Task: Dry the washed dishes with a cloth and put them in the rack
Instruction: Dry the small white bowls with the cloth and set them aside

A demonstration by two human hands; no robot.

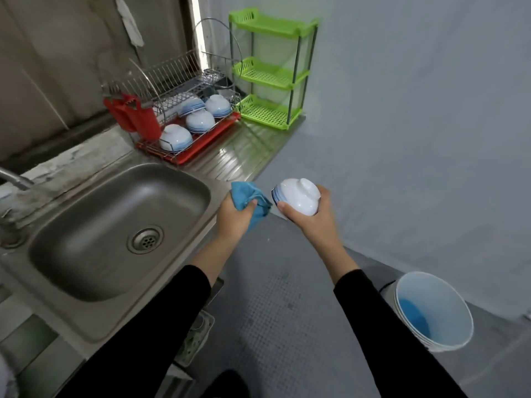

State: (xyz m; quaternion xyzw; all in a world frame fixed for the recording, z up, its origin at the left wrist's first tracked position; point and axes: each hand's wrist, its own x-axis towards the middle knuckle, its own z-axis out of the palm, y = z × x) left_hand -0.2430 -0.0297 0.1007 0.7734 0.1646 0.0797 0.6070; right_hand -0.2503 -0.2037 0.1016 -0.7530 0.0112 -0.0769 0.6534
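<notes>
While I stand at the counter's front edge, my left hand is closed in a fist round a bunched blue cloth, thumb pressed over the folds, with loose cloth hanging below the fingers. My right hand grips a white bowl from beneath, thumb on the near side and fingers curled round the far side. It is held in the air past the counter's corner, foot ring upward and tilted, blue-banded rim turned toward the cloth. Cloth and rim are just beside each other; I cannot tell whether they touch. The wire dish rack stands on the drainboard behind the sink, well apart from both hands, on a red tray. Several white bowls in its lower tier lie foot-up. A red holder hangs at its left end. A green three-tier shelf stands just right of the rack. A white bucket sits on the floor at my right.
</notes>
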